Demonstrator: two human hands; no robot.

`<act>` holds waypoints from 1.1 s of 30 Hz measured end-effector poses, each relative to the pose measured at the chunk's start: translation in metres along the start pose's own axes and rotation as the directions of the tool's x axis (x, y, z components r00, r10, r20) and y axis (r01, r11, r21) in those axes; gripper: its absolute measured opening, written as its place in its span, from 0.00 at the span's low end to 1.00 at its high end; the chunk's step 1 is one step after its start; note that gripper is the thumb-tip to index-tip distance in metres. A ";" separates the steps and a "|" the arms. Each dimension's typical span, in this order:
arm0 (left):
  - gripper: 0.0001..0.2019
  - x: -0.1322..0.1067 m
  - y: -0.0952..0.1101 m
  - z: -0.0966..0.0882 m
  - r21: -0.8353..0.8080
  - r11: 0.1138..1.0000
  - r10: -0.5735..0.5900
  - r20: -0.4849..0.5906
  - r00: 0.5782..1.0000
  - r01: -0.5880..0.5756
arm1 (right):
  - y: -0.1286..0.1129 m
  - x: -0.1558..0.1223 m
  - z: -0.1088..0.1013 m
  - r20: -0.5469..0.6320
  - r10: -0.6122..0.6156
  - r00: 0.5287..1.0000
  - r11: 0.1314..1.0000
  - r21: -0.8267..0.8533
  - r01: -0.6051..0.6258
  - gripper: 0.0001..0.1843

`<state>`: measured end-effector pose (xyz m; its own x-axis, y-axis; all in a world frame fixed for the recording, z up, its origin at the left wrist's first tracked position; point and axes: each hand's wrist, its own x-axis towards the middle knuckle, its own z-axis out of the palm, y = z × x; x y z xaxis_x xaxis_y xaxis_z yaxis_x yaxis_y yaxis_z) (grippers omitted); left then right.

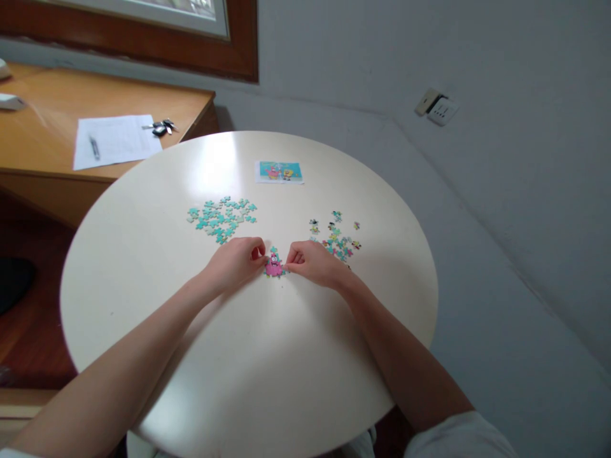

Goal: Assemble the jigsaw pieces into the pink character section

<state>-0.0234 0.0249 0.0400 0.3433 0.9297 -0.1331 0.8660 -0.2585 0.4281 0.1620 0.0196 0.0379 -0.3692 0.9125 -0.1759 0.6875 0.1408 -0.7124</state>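
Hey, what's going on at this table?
Someone is handling a small pink patch of jigsaw, apparently joined pieces, with the left hand at one edge and the right hand at the other. Loose teal pieces lie to the left, mixed pieces to the right, and a picture beyond, all on a white table.

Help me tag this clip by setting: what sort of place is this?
Probably a room in a home or small office; the view doesn't settle which. A wooden desk with paper and keys stands below a wooden window frame, and jigsaw pieces lie on a round white table.
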 end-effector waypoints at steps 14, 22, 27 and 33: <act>0.09 0.000 -0.001 0.000 -0.003 1.000 -0.010 0.000 1.000 0.010 | 0.001 0.000 0.001 -0.011 0.016 1.000 1.000 -0.025 -0.016 0.06; 0.09 0.000 0.000 -0.001 0.005 1.000 -0.015 0.006 1.000 0.015 | 0.000 0.000 0.000 -0.015 0.018 1.000 0.999 -0.040 -0.019 0.06; 0.09 0.000 0.001 0.000 0.008 1.000 -0.011 0.003 1.000 0.011 | 0.000 0.000 0.000 -0.028 0.026 0.999 0.997 -0.065 -0.027 0.07; 0.09 0.000 0.001 0.001 0.009 1.000 -0.006 -0.001 1.000 0.006 | 0.002 0.002 0.002 -0.024 0.021 0.999 0.998 -0.059 -0.022 0.07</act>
<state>-0.0224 0.0248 0.0393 0.3376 0.9316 -0.1345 0.8715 -0.2553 0.4188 0.1611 0.0204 0.0347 -0.3398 0.9242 -0.1743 0.7313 0.1431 -0.6669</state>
